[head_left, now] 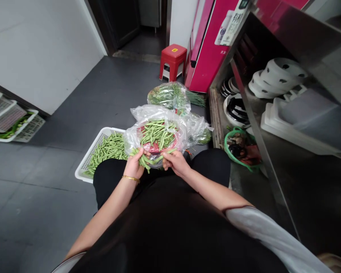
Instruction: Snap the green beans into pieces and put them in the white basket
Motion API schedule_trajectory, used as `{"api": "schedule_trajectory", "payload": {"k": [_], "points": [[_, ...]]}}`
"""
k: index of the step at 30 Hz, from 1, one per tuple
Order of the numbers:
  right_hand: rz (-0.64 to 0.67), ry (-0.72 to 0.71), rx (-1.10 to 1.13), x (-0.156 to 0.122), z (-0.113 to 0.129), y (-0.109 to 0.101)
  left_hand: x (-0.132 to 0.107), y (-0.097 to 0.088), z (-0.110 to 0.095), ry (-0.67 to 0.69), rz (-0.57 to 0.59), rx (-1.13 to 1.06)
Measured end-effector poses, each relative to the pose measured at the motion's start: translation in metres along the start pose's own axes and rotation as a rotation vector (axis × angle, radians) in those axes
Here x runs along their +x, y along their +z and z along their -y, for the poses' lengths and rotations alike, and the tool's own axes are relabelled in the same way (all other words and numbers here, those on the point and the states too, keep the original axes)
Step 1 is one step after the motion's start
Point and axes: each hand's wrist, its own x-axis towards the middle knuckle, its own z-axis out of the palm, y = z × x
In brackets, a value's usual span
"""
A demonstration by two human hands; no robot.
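Note:
Several green beans (144, 160) are bunched in my left hand (135, 163), whose fingers are closed round them. My right hand (176, 162) pinches one long green bean (159, 157) that stretches across between the two hands. Just beyond them, a clear plastic bag (147, 113) lies open with long whole green beans (159, 132) on something red inside. To the left of my knee stands a white basket (82, 162) holding many short bean pieces (109, 148).
Bagged greens (167, 94) lie farther off, near a red stool (173, 60). On the right, a metal shelf (261, 125) holds white containers (287, 74), with a green basket (230, 149) low beside my knee. Stacked white baskets (31, 125) stand at far left.

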Motion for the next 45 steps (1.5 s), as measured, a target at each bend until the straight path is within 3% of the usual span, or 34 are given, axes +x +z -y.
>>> {"api": "schedule_trajectory", "payload": {"k": [3,7,12,15,17,18,21,24,26,29,30,34,39,42,45], "points": [[0.099,0.025,-0.261,0.0,-0.005,0.0,0.006,-0.006,0.004,-0.195,0.155,0.152],[0.12,-0.083,-0.701,-0.003,0.008,-0.015,0.002,-0.012,0.01,-0.349,0.325,0.268],[0.485,-0.24,-1.125,-0.008,0.049,-0.037,-0.003,-0.013,0.006,-0.346,0.413,0.387],[0.691,-0.362,-1.318,-0.01,0.061,-0.038,-0.003,-0.006,0.002,-0.39,0.615,0.557],[0.668,-0.389,-1.362,-0.008,0.057,-0.031,-0.002,0.003,0.004,-0.378,0.686,0.615],[0.572,-0.401,-1.386,-0.006,0.052,-0.027,-0.002,0.007,0.006,-0.343,0.645,0.614],[0.162,-0.434,-1.481,0.005,0.029,-0.017,0.0,0.019,0.021,-0.226,0.342,0.541],[-0.088,-0.327,-1.588,0.019,0.012,-0.02,0.002,0.02,0.035,-0.276,0.193,0.403],[-0.021,-0.112,-1.655,0.026,0.013,-0.031,0.005,0.011,0.037,-0.377,0.207,0.237],[0.309,0.189,-1.712,0.034,0.027,-0.048,0.015,-0.011,0.031,-0.491,0.209,-0.027],[0.343,0.225,-1.734,0.038,0.031,-0.049,0.019,-0.018,0.027,-0.502,0.191,-0.094],[0.074,0.174,-1.872,0.073,0.022,-0.031,0.03,-0.033,0.018,-0.425,0.175,-0.256],[0.101,0.318,-1.873,0.114,-0.004,-0.006,0.033,-0.037,0.017,-0.365,0.204,-0.275],[0.083,0.312,-1.859,0.105,0.0,-0.012,0.04,-0.039,0.023,-0.4,0.159,-0.196],[0.067,0.199,-1.84,0.073,0.01,-0.02,0.05,-0.034,0.035,-0.472,0.069,-0.082]]}}
